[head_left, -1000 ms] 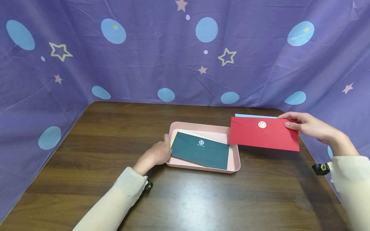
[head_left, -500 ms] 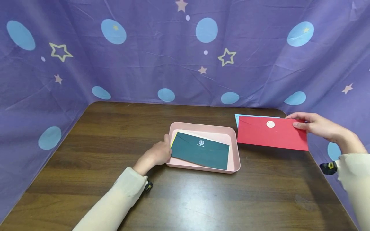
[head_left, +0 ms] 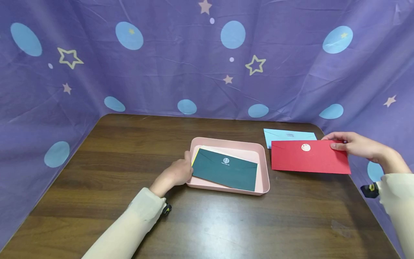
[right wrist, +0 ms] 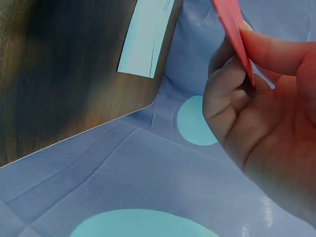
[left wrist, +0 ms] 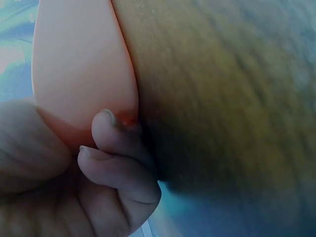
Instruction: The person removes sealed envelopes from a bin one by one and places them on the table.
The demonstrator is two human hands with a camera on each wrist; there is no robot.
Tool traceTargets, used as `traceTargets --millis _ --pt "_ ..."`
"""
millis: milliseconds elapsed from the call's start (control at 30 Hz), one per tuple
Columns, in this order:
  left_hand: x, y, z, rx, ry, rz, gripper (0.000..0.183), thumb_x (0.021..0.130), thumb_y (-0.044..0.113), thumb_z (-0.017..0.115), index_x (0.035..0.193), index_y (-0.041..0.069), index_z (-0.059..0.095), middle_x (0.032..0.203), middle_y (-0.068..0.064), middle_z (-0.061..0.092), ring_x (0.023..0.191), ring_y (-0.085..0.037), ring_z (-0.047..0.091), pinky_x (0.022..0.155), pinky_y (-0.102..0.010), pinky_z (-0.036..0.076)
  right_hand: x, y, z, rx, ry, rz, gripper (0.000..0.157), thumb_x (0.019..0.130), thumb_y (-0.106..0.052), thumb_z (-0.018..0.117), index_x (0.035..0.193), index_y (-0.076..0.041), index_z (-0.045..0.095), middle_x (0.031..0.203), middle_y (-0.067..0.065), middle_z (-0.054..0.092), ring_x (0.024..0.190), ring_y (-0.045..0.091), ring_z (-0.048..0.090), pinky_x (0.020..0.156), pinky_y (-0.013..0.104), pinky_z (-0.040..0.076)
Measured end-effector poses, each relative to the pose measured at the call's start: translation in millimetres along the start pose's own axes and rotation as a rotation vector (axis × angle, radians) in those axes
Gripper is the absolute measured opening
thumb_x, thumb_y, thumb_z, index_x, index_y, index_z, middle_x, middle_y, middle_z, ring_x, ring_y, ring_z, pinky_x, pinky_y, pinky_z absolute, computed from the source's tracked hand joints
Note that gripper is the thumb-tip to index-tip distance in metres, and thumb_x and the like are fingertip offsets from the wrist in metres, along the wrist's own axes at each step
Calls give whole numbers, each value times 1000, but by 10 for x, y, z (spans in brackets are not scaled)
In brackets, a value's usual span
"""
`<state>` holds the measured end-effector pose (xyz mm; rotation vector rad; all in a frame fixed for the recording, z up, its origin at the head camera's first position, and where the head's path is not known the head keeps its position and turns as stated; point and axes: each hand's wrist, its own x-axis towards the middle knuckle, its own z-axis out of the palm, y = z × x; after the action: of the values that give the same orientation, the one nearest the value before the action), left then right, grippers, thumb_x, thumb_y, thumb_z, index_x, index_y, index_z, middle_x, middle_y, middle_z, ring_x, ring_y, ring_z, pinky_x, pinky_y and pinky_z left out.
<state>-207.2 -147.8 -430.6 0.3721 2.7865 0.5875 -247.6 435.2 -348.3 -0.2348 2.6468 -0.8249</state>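
Note:
My right hand (head_left: 365, 146) pinches a red envelope (head_left: 307, 160) by its right end, thumb on top and fingers beneath. A round pale emblem marks its flap. In the right wrist view the red envelope (right wrist: 232, 24) appears nearly edge-on between thumb and fingers. Behind it a light blue envelope (head_left: 278, 135) lies on the table, partly covered in the head view. My left hand (head_left: 176, 172) grips the left side of a pink tray (head_left: 263, 172); curled fingers (left wrist: 116, 170) show at the tray wall in the left wrist view. A dark green envelope (head_left: 223, 171) lies inside.
Beneath the green envelope, edges of a white and a yellow paper piece show. The brown wooden table (head_left: 129, 154) has rounded back corners. A purple curtain (head_left: 168, 64) with stars and blue dots hangs behind it and along the sides.
My right hand has carried the red envelope right, off the tray's corner, then slightly toward me. More of the light blue envelope shows. The left hand and tray have stayed put.

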Motion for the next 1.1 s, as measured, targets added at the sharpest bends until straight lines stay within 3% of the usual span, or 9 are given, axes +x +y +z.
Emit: traceTargets --millis 267,533,667,800,900,1033,1100 --pt "84 -114 91 1 35 12 33 99 9 52 121 -4 31 81 -22 63 73 -31 64 70 -49 55 90 1 47 -132 -39 -19 31 108 -19 62 136 -5 64 111 6 69 93 16 61 80 34 49" --pt "-66 62 -35 -12 12 -3 35 103 5 52 127 -9 32 88 -27 64 82 -36 68 82 -54 56 179 27 119 -197 -24 -45 29 103 -19 71 128 -5 68 104 4 70 88 13 60 76 30 50" --pt "-80 75 -45 -8 16 -11 36 103 5 52 130 -9 32 91 -29 66 86 -39 69 85 -55 56 234 32 157 -222 -14 -55 29 100 -19 75 126 -6 70 102 3 70 88 13 60 74 31 51" --pt "23 -36 41 -5 26 3 37 102 7 52 128 -8 31 87 -26 65 79 -36 67 78 -54 56 290 61 201 -273 -10 -55 30 97 -21 78 121 -6 70 99 1 68 89 18 58 74 36 50" --pt "199 -234 214 7 32 17 37 101 10 51 127 -5 30 84 -23 64 74 -33 65 71 -50 55 318 95 236 -296 -10 -46 30 96 -22 80 118 -5 69 98 2 66 90 21 57 73 37 49" --pt "393 -457 399 13 34 18 41 101 15 53 129 -3 29 83 -20 63 73 -30 63 69 -48 54 340 130 276 -316 -2 -30 31 94 -22 81 117 -5 68 98 3 66 92 24 57 73 37 48" --pt "418 -481 418 14 37 10 43 102 17 54 130 -3 29 83 -18 63 74 -28 63 70 -48 54 343 139 291 -324 6 -32 32 93 -22 82 116 -5 69 99 3 66 94 26 58 73 38 48"
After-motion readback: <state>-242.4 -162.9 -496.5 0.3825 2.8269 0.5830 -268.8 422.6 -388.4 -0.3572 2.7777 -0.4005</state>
